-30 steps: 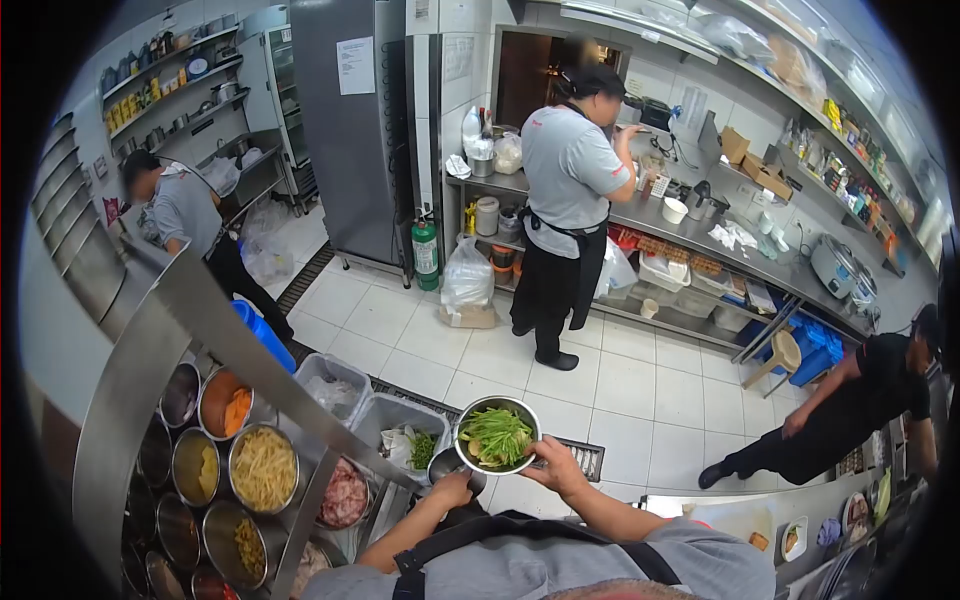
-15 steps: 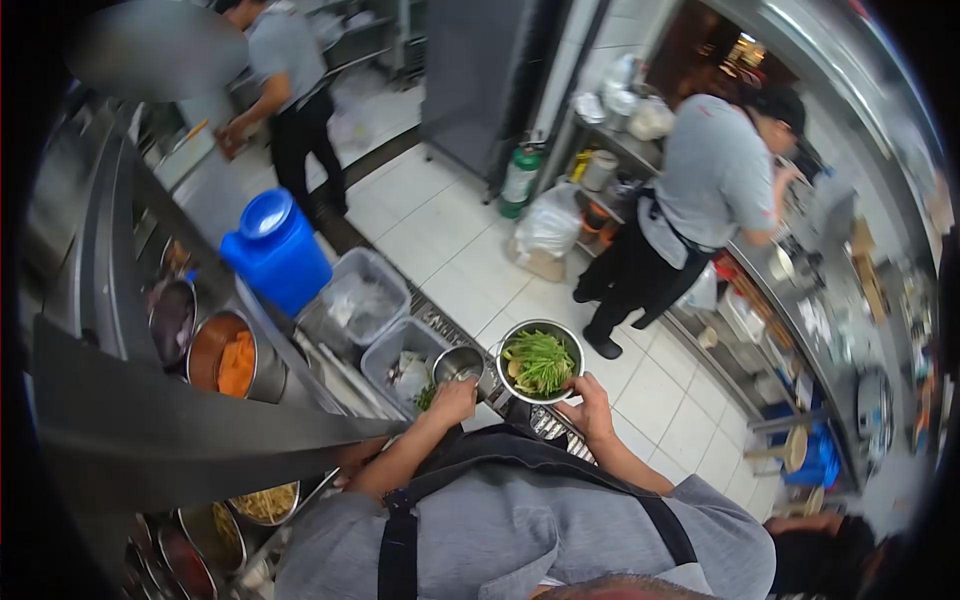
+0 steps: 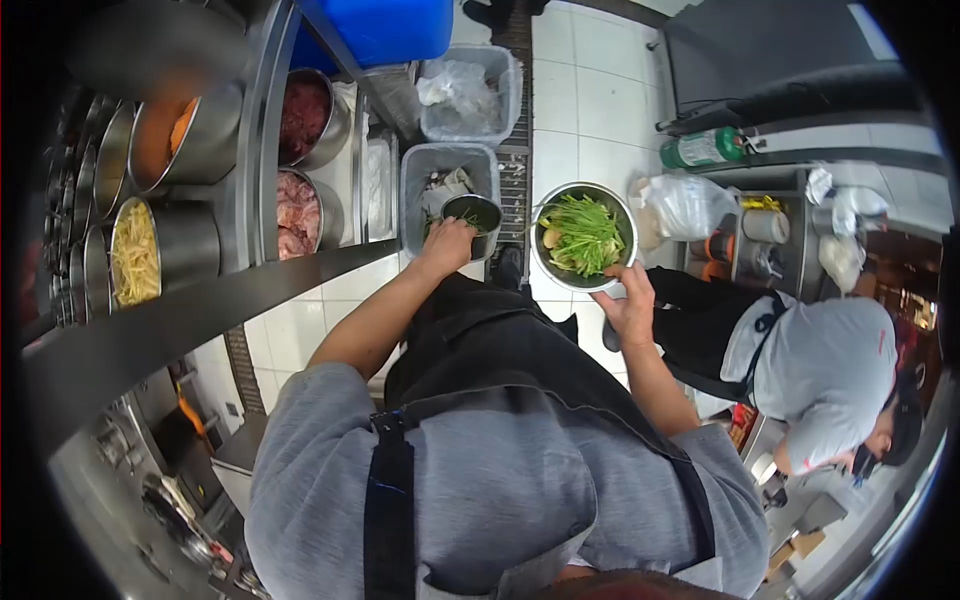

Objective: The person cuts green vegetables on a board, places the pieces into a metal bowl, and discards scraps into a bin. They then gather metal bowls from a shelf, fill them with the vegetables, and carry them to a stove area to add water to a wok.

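Observation:
My right hand (image 3: 630,298) grips the near right rim of a round metal bowl (image 3: 624,210). Cut green stems (image 3: 585,238) fill it, with some pale yellowish pieces at the left side. In my left hand (image 3: 450,243) is the rim of a smaller metal pot (image 3: 484,207), tilted over a grey plastic bin (image 3: 412,165). A little green shows inside the pot, though my fingers cover part of its edge. Crumpled, pale scraps lie in the bin.
A second bin (image 3: 510,105) with clear plastic stands beyond, near a blue container (image 3: 390,30). Metal pots of meat (image 3: 298,215) and pale strips (image 3: 135,252) line the left shelf. A co-worker (image 3: 825,370) bends at the right; a green cylinder (image 3: 705,148) lies behind.
My view has turned left and downward, bringing the shelf pots and bins closer. Both hands keep their hold; the small pot now hangs over the near bin.

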